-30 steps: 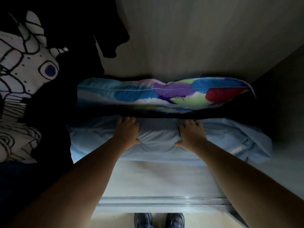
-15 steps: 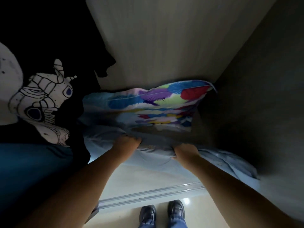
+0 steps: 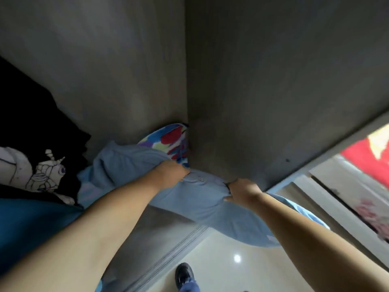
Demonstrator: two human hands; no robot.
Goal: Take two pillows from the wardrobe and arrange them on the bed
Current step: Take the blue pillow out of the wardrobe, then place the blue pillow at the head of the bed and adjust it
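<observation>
A light blue pillow [image 3: 206,205] hangs half out of the wardrobe, tilted down to the right over the floor. My left hand [image 3: 170,172] is clenched on its upper edge, and my right hand [image 3: 242,190] grips the same edge a little further right. Behind it, a pillow with coloured feather print [image 3: 170,140] stays wedged in the back corner of the wardrobe [image 3: 252,102], mostly hidden by the blue one.
Dark hanging clothes with a white line-drawn print [image 3: 42,173] fill the left side. The wardrobe's sliding-door track [image 3: 179,243] runs along the floor edge. My shoe [image 3: 185,275] stands on the glossy floor below. Red fabric [image 3: 366,161] shows at the far right.
Both hands went from resting flat on the blue pillow to gripping it and pulling it out and to the right. The view swung right, so the feather pillow now sits in the corner.
</observation>
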